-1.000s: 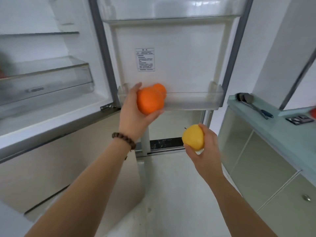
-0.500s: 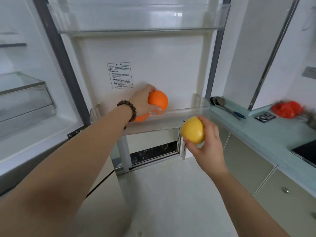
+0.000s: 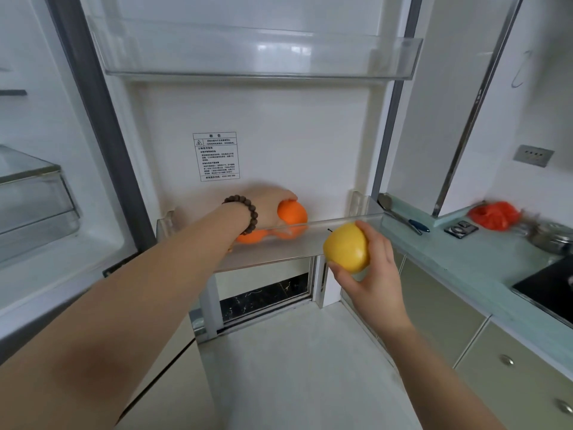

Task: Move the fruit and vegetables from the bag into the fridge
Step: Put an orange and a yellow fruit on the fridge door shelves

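My left hand (image 3: 269, 202) reaches into the lower door shelf (image 3: 338, 240) of the open fridge door and grips an orange (image 3: 293, 214) there. A second orange (image 3: 251, 236) lies in the same shelf, partly hidden behind my wrist. My right hand (image 3: 373, 268) holds a yellow apple (image 3: 346, 247) in front of the shelf's right end, outside it. A red plastic bag (image 3: 493, 215) lies on the counter at the right.
An upper door shelf (image 3: 260, 62) stands above. The fridge interior with a clear drawer (image 3: 34, 193) is at the left. The pale green counter (image 3: 471, 259) carries a ladle (image 3: 400, 212), a metal pot (image 3: 552, 237) and a black hob (image 3: 548, 290). Cabinets stand below.
My left hand has sunk deeper into the lower door shelf with the orange. My right hand has brought the apple closer to the shelf's right end. The view has shifted nearer.
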